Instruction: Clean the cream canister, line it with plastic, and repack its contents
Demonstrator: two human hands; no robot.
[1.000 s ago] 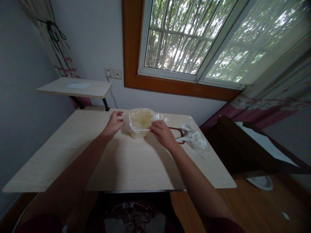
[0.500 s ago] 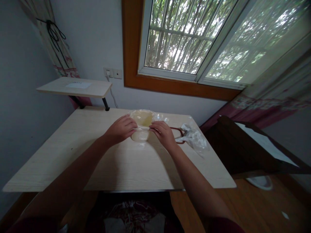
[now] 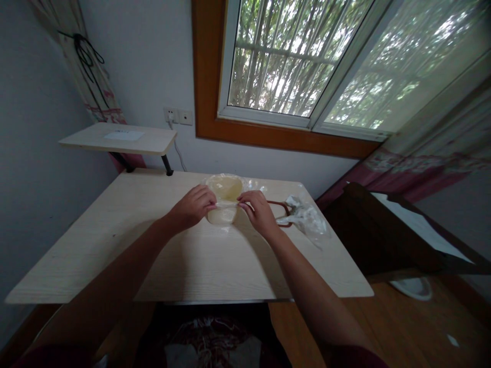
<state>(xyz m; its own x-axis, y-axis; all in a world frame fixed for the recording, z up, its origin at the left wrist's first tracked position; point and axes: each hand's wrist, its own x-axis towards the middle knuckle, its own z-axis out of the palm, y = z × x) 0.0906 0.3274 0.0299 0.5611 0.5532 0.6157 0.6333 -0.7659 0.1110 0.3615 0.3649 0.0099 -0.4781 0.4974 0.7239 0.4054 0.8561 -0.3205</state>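
Note:
A pale yellow plastic basket (image 3: 222, 216) with ribbed sides stands near the table's far edge. Clear plastic film (image 3: 227, 204) lines it and folds over its rim. At the left of the near rim, my left hand (image 3: 196, 204) is closed, its fingertips pinching the film against the edge. My right hand (image 3: 258, 208) pinches the film at the right of the same rim, thumb and forefinger together. Just right of that hand lie a brown loop-shaped frame (image 3: 286, 207) and a crumpled clear plastic bag (image 3: 309, 220), which partly covers it.
The pale wooden table (image 3: 115, 255) has a small raised shelf (image 3: 84, 137) at its back left, with a paper (image 3: 125, 135) on top. A wall socket (image 3: 177, 115) and window are behind. Dark furniture (image 3: 387, 240) stands beyond the right edge.
Both hands have shifted very slightly along the near rim, with the film still pinched. The basket and the plastic bag stay in place.

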